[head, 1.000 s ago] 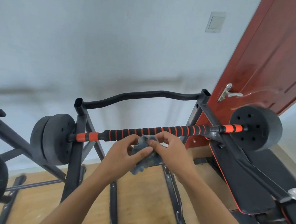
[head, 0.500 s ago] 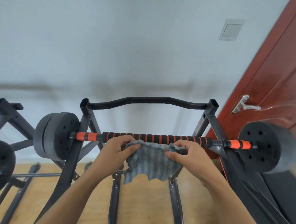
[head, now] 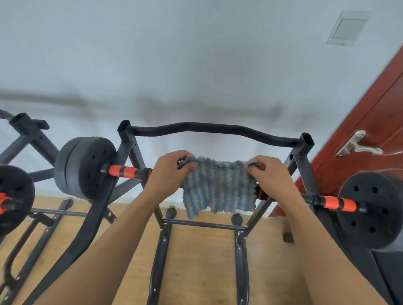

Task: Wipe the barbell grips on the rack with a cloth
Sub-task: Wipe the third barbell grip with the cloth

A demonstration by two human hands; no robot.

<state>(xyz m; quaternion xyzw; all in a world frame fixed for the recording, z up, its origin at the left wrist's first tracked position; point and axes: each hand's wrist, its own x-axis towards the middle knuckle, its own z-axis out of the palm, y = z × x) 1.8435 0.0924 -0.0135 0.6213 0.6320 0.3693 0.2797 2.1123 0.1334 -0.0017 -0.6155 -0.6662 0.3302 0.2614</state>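
1. The blue-and-beige striped cloth (head: 219,188) hangs spread over the middle of the barbell (head: 128,172), which lies across the black rack (head: 123,143).
2. The left hand (head: 168,174) pinches the cloth's upper left corner.
3. The right hand (head: 269,177) pinches its upper right corner.

Black rack (head: 122,152) carrying a barbell (head: 126,171), standing on a wooden floor (head: 201,258).

The rack's two uprights rose to open tube ends joined by a curved black crossbar (head: 211,129), with lower rails running along the floor between them. The barbell lay across the uprights, its orange-and-black sleeves showing outside them, a black plate (head: 84,166) on the left end and another black plate (head: 371,210) on the right. A blue-and-beige striped cloth (head: 219,188) was draped over the bar's middle section and hung down in front. A second black frame (head: 31,137) stood on the floor at far left.
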